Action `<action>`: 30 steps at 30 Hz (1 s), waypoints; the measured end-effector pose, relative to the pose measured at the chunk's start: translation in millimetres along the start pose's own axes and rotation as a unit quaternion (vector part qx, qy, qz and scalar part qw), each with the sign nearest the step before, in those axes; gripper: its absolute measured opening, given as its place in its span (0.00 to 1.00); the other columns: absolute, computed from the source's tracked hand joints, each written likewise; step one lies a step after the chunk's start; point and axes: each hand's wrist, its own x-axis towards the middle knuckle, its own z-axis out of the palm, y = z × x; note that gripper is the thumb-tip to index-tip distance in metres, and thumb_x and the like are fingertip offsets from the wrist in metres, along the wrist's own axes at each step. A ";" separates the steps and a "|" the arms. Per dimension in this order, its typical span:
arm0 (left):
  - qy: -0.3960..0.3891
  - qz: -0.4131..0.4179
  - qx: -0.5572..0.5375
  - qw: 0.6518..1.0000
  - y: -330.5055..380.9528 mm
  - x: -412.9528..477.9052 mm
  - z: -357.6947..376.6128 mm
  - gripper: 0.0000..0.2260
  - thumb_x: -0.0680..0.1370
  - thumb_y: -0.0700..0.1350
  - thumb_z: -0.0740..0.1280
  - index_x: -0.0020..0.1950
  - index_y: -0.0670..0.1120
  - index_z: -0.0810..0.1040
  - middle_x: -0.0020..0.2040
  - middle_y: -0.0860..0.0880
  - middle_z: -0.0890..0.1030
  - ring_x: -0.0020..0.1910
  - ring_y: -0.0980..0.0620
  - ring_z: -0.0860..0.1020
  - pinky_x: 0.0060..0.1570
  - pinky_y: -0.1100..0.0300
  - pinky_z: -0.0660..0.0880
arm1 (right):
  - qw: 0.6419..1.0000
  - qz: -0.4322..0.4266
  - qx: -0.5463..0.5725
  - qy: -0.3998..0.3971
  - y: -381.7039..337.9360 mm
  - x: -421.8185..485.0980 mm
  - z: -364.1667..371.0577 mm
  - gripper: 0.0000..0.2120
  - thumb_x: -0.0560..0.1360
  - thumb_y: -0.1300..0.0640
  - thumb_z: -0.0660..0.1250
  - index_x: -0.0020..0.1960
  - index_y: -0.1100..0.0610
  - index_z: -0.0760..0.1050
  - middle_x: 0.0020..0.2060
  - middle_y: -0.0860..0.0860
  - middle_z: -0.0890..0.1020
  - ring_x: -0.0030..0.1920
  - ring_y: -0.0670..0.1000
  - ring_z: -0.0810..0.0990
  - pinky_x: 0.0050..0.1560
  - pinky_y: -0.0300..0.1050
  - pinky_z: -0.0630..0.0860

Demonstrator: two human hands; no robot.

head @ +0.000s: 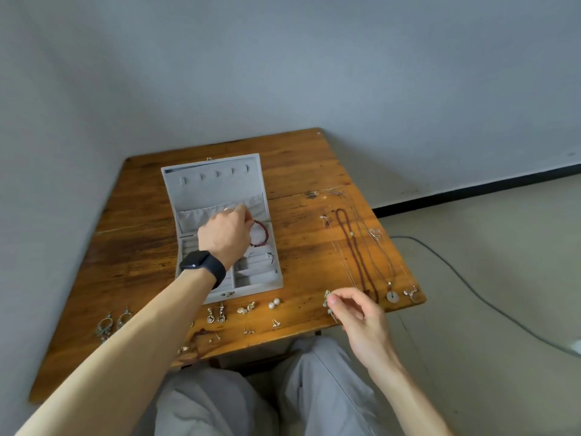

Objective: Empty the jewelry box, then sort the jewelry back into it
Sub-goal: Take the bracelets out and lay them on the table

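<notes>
Left hand [224,234] over the open grey jewelry box [217,190]. Its fingers [243,213] are curled down, pinching a red bead bracelet [262,234] above the box's rear right part; fingertips mostly hidden behind the hand. Black watch [202,262] on that wrist. Right hand [356,309] at the worktop's [141,247] front right, thumb and forefinger pressed together on a small pale-green earring [327,300], other fingers loosely curled. Necklaces [355,247] laid out right of the box, earrings [245,309] in pairs along the near edge. Wooden worktop sits in a corner of grey walls [283,58]; pale floor [503,247] to the right
</notes>
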 end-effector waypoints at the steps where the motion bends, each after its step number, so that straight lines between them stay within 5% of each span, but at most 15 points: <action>1: 0.011 0.013 -0.019 1.000 5.3 0.7 -4.9 0.08 0.83 0.51 0.62 0.57 0.50 0.76 0.51 0.47 0.82 0.47 0.45 0.80 0.42 0.51 0.79 | 1.000 0.002 0.002 0.002 1.0 0.7 0.6 0.02 0.78 0.58 0.70 0.48 0.54 0.82 0.41 0.46 0.85 0.43 0.42 0.82 0.44 0.36 0.76; 7: -0.036 0.034 -0.175 0.983 45.4 22.4 -9.4 0.05 0.81 0.51 0.66 0.53 0.52 0.80 0.47 0.51 0.82 0.48 0.49 0.80 0.49 0.50 0.80 | 1.000 -0.010 0.009 0.014 8.4 -8.5 -1.8 0.03 0.78 0.56 0.70 0.48 0.53 0.82 0.43 0.45 0.85 0.48 0.44 0.82 0.52 0.38 0.77; 14: -0.142 0.055 -0.041 0.988 70.2 45.3 29.2 0.06 0.82 0.51 0.65 0.51 0.51 0.78 0.48 0.48 0.83 0.46 0.46 0.79 0.53 0.49 0.79 | 1.000 -0.022 0.000 -0.007 -0.3 -15.0 -8.4 0.04 0.80 0.54 0.68 0.50 0.51 0.81 0.44 0.44 0.84 0.48 0.43 0.81 0.49 0.34 0.75; 18: -0.119 0.044 0.014 0.992 69.3 47.4 43.4 0.07 0.82 0.52 0.65 0.51 0.51 0.80 0.47 0.48 0.83 0.46 0.45 0.79 0.60 0.47 0.74 | 0.999 -0.041 -0.011 -0.006 -4.8 -19.3 -13.7 0.04 0.80 0.54 0.67 0.49 0.51 0.81 0.44 0.44 0.84 0.48 0.43 0.81 0.49 0.33 0.75; 25: -0.079 0.043 -0.015 0.996 71.9 44.5 50.7 0.11 0.83 0.52 0.62 0.56 0.49 0.82 0.50 0.47 0.84 0.48 0.44 0.80 0.54 0.50 0.78 | 0.998 -0.064 -0.028 0.006 -12.7 -8.2 -19.2 0.03 0.79 0.54 0.69 0.48 0.50 0.82 0.43 0.45 0.85 0.48 0.48 0.82 0.52 0.49 0.79; 30: -0.010 0.071 -0.101 0.992 46.7 21.5 42.5 0.13 0.81 0.47 0.61 0.64 0.49 0.79 0.58 0.46 0.81 0.57 0.42 0.78 0.54 0.48 0.77 | 0.995 -0.071 -0.072 -0.025 -34.9 21.0 -19.4 0.03 0.79 0.55 0.69 0.47 0.50 0.81 0.42 0.44 0.85 0.46 0.44 0.83 0.49 0.37 0.78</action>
